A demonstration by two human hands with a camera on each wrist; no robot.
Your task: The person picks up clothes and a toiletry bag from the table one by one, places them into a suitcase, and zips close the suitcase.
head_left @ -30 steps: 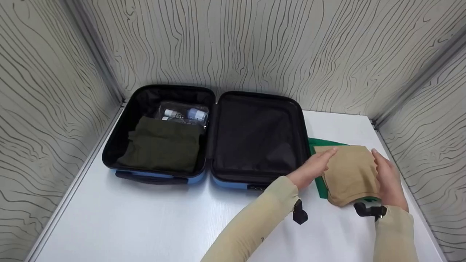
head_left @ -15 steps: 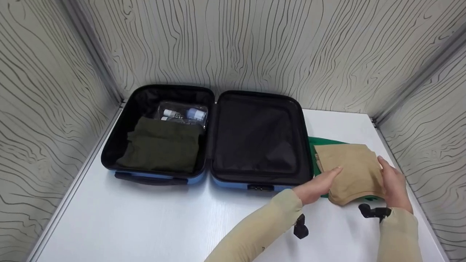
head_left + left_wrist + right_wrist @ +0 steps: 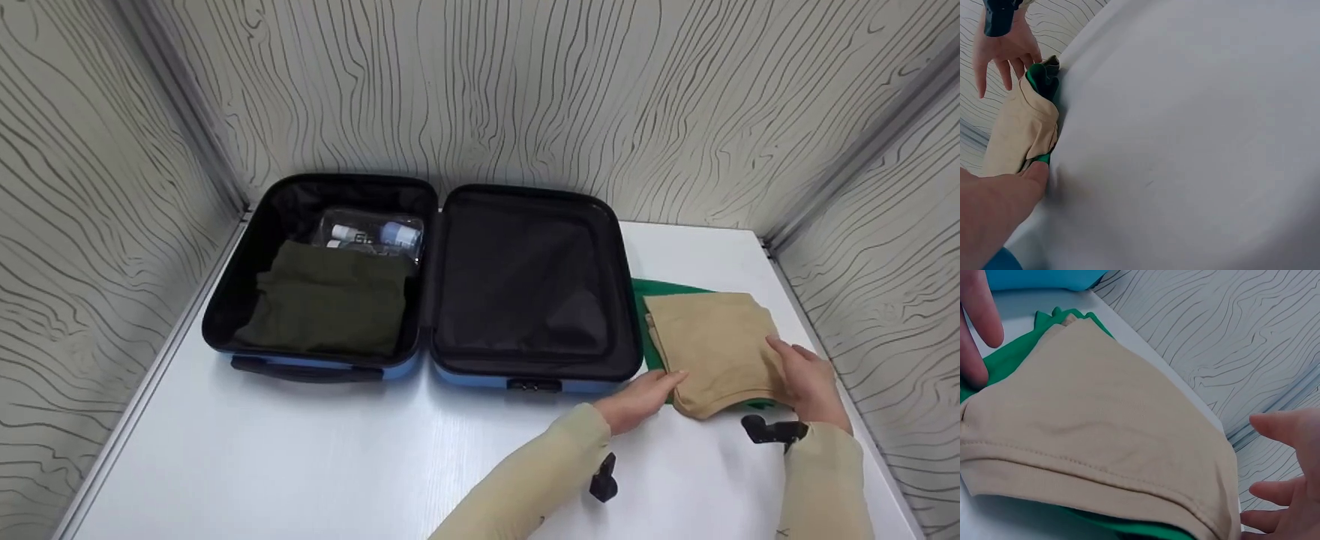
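Observation:
A folded tan garment (image 3: 716, 345) with a stitched hem lies on top of a green cloth (image 3: 652, 367) at the right of the table. My left hand (image 3: 637, 399) is at its front left corner, the fingers straight and right at the edge of the cloth. Over on the other side, my right hand (image 3: 811, 382) stands along the garment's right edge. In the right wrist view the right fingers (image 3: 1275, 492) are spread and loosely bent beside the tan fabric (image 3: 1106, 405). From the left wrist, the hem (image 3: 1041, 104) shows green cloth tucked beneath it.
A blue suitcase with black lining lies spread flat at the back. Its left half (image 3: 232, 315) holds a folded dark green garment (image 3: 330, 300) and a clear pouch (image 3: 371, 231) of small bottles. The right half (image 3: 525, 285) reaches close to the green cloth. Patterned walls (image 3: 480, 90) enclose the table.
My left hand has slid back from the top of the tan garment toward its front left corner. The right hand has shifted slightly right along the edge. The suitcase contents are unchanged.

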